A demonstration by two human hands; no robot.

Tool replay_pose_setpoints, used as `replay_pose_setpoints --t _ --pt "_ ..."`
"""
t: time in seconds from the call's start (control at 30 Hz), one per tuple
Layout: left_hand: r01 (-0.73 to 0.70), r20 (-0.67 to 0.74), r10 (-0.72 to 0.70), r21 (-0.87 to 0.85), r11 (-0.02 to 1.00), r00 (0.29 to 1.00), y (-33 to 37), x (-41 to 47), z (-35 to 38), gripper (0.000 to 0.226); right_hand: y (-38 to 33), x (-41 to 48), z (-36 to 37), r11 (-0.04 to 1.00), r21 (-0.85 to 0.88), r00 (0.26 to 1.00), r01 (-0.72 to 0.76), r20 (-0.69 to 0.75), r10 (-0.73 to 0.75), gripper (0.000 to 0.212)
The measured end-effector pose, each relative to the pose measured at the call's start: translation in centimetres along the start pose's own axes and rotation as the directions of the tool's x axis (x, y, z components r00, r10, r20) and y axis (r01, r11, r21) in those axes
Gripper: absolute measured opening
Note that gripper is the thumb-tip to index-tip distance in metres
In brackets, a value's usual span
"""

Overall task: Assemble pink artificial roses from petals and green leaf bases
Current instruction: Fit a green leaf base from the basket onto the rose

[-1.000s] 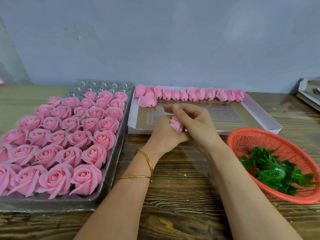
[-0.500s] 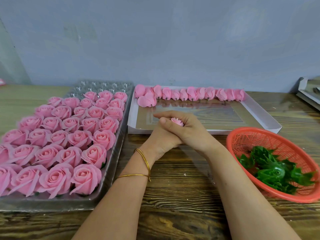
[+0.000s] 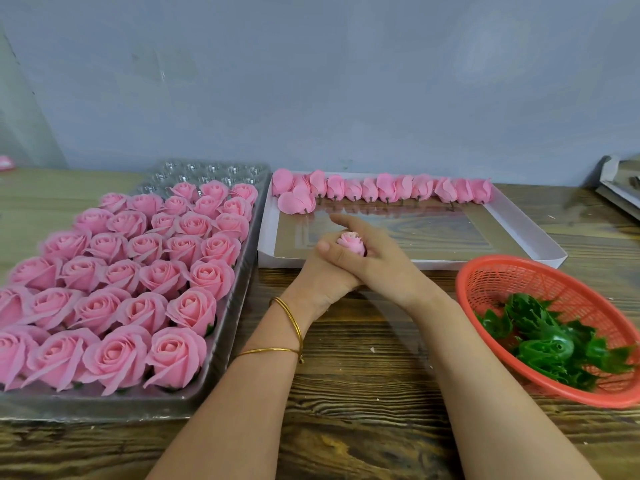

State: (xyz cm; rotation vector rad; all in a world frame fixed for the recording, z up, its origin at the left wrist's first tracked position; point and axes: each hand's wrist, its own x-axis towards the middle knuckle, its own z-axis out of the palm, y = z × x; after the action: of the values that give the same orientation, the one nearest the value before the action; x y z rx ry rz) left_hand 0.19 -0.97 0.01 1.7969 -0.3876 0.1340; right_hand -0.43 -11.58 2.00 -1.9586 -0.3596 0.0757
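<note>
A small pink rose bud (image 3: 351, 242) sticks up between my two hands in the middle of the table. My right hand (image 3: 377, 261) wraps over it with the thumb across the front and the index finger pointing left. Beneath it, my left hand (image 3: 320, 284) cups the bud from below, mostly hidden by the right hand. Behind my hands, a row of pink petal buds (image 3: 384, 188) lies along the far edge of a white tray (image 3: 540, 244). Green leaf bases (image 3: 550, 344) lie in a red basket (image 3: 519, 268) at the right.
A clear plastic tray (image 3: 228, 344) at the left holds several finished pink roses (image 3: 138, 268). The wooden table (image 3: 363, 393) shows bare in front of my hands. A grey wall stands behind, and a stack of flat trays (image 3: 620, 185) sits at the far right.
My hands lowered and closed together around the bud. The bud now stands out higher between the fingers than half a second ago.
</note>
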Motion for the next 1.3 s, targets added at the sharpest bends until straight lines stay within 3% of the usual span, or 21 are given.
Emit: replay_pose_setpoints --t 0.13,0.27,0.33,0.43,0.53,0.67,0.87,1.0,1.17,1.3 --pt "0.025 0.003 -0.025 -0.007 1.0 1.0 -0.2 0.3 0.1 0.007 0.0 -0.1 0.0 0.999 -0.042 0.999 -0.03 -0.032 0.029 0.092" --pt "-0.002 -0.024 0.004 0.073 0.997 1.0 -0.4 0.6 0.0 0.027 0.0 0.1 0.1 0.992 0.122 0.988 0.039 -0.154 -0.02 0.049" --pt "0.004 -0.025 0.0 0.153 0.988 1.0 -0.3 0.6 0.1 0.036 -0.1 0.3 0.3 0.98 0.195 0.977 0.045 -0.211 -0.002 0.056" --pt "-0.016 -0.011 0.02 0.261 0.965 1.0 0.1 0.4 0.2 0.039 0.0 0.6 0.8 0.99 0.14 0.966 0.021 -0.257 0.016 0.061" --pt "-0.037 0.008 0.037 0.366 0.93 0.999 0.7 0.3 0.3 0.022 0.1 0.6 1.3 1.0 0.02 0.963 0.022 -0.27 -0.016 0.045" --pt "-0.034 -0.03 0.047 0.36 0.932 0.998 0.7 0.3 0.4 0.013 0.3 0.7 1.5 0.993 -0.085 0.956 0.087 -0.273 -0.107 0.041" --pt "-0.046 -0.082 0.078 0.34 0.939 0.994 -0.4 0.6 0.7 0.018 0.7 0.8 1.8 0.984 -0.116 0.954 0.137 -0.251 -0.162 0.046" --pt "-0.028 -0.142 0.063 0.239 0.971 0.988 -0.8 0.8 1.4 0.037 0.8 0.8 1.7 0.991 -0.031 0.965 0.133 -0.222 -0.136 0.02" --pt "-0.124 -0.077 0.185 0.496 0.86 0.98 -1.9 1.7 1.1 0.028 0.5 0.7 1.2 0.994 0.016 0.983 0.107 -0.152 -0.103 0.024" --pt "-0.115 -0.093 0.18 0.476 0.872 0.979 -1.7 1.6 1.1 0.017 0.2 0.5 1.1 0.995 0.04 0.989 0.093 -0.119 -0.087 0.031"
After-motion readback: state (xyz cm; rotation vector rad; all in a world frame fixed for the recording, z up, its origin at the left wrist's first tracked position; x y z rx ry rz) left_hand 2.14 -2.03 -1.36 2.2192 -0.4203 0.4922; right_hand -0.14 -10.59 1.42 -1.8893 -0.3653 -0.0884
